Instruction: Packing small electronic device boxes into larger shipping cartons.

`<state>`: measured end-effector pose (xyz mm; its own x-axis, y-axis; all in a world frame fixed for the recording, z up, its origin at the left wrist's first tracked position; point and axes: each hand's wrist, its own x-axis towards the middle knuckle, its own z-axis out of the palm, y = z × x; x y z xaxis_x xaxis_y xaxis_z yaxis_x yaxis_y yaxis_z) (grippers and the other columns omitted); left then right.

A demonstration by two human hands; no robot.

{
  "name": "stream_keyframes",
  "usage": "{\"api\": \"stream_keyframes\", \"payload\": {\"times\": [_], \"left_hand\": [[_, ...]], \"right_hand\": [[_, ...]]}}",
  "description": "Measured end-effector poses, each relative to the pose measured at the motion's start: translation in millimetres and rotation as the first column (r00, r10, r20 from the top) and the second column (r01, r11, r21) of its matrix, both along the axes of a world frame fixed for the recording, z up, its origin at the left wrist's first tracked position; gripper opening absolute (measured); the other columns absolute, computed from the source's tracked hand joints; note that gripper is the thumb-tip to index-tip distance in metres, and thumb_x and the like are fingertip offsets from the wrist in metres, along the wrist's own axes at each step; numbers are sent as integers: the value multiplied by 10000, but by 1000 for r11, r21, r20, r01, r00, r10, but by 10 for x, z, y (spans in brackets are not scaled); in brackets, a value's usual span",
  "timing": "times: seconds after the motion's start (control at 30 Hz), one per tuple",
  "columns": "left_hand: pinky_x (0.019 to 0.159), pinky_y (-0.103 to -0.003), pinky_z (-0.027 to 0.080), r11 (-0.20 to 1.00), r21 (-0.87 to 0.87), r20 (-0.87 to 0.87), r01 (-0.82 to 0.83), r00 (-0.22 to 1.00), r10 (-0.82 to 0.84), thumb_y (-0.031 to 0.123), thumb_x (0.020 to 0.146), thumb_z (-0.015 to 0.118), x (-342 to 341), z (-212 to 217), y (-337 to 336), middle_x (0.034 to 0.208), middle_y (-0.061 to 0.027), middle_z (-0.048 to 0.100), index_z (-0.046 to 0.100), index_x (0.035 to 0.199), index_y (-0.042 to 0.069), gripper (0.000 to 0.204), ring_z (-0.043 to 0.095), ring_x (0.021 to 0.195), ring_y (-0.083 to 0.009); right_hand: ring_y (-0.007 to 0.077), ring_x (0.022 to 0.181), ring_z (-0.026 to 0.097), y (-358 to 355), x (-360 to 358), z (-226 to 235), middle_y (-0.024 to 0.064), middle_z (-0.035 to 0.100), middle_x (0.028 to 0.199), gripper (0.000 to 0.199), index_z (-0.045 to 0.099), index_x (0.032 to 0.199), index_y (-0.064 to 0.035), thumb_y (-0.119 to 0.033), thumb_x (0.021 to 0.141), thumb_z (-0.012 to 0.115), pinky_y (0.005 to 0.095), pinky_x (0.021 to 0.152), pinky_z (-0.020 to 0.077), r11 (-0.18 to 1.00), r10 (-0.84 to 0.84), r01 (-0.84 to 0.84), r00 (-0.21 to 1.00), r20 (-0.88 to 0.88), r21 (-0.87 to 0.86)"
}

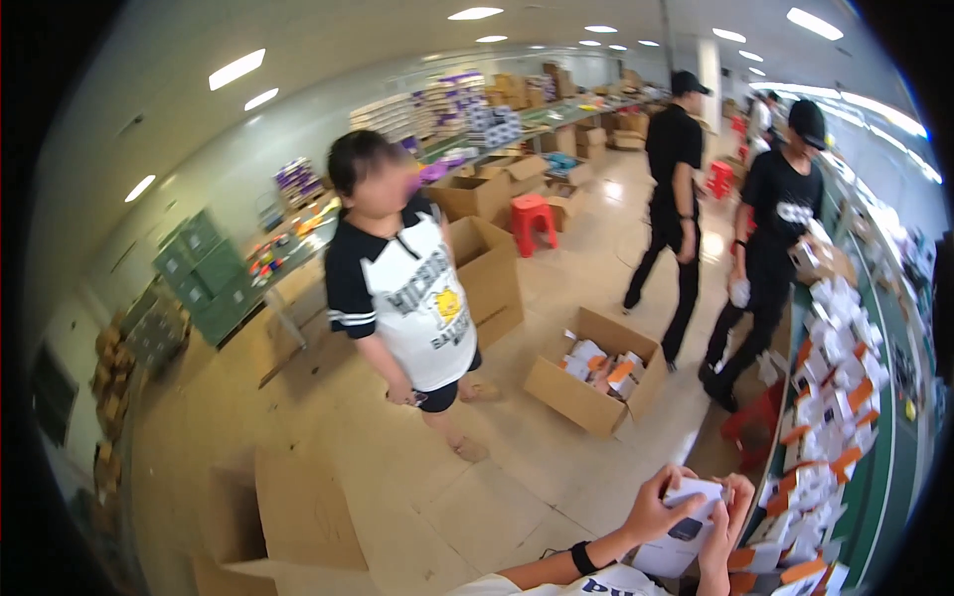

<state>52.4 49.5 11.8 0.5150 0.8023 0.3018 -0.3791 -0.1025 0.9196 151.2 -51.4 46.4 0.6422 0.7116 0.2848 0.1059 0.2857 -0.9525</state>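
Both my hands are at the lower right, gripping one small white box with a dark picture printed on its face. My left hand holds the box's left side, its thumb across the front near the top. On the opposite side, the fingers of my right hand are closed around the upper right edge. The box is tilted upright in front of me, with its top partly covered by my fingers. Just to the right lie several white and orange boxes, heaped along a green conveyor.
An open carton with white and orange boxes stands on the floor ahead; another open carton is at the lower left. A person in a white-and-black shirt faces the aisle. Two people in black stand farther off. Red stools stand about.
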Motion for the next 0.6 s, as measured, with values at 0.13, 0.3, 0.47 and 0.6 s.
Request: {"api": "stream_keyframes", "payload": {"times": [0.13,0.3,0.47,0.6], "left_hand": [[871,-314,506,986,-164,20,3,1000,1,142,818,816,-148,-87,74,1076,-130,668,442,868,92,381,607,1000,-162],[857,-320,508,998,-44,28,45,999,-43,125,818,817,-272,-19,203,1075,-148,660,456,936,96,382,605,998,-174],[902,-319,461,996,85,39,-10,999,7,144,854,783,-256,110,72,1281,-193,517,345,1205,117,562,555,1011,-188],[887,-317,515,989,107,67,102,992,-110,196,872,787,-244,45,121,1337,-208,462,322,1265,107,615,623,1061,-237]], "right_hand": [[218,1112,529,131,-33,-89,143,552,1168,301,492,1206,-16,-46,912,552,345,993,413,999,-36,45,947,320,-19],[288,1034,636,149,-290,23,204,617,1170,245,588,1131,-1,-60,899,637,353,875,513,991,-116,131,922,369,-17],[327,1012,665,6,-418,95,212,637,1164,314,599,1130,-2,-90,856,725,365,853,536,961,-224,272,881,418,-58],[328,999,669,-26,-470,84,214,644,1170,233,626,1031,13,-144,880,711,364,800,546,934,-254,339,856,451,-117]]}}
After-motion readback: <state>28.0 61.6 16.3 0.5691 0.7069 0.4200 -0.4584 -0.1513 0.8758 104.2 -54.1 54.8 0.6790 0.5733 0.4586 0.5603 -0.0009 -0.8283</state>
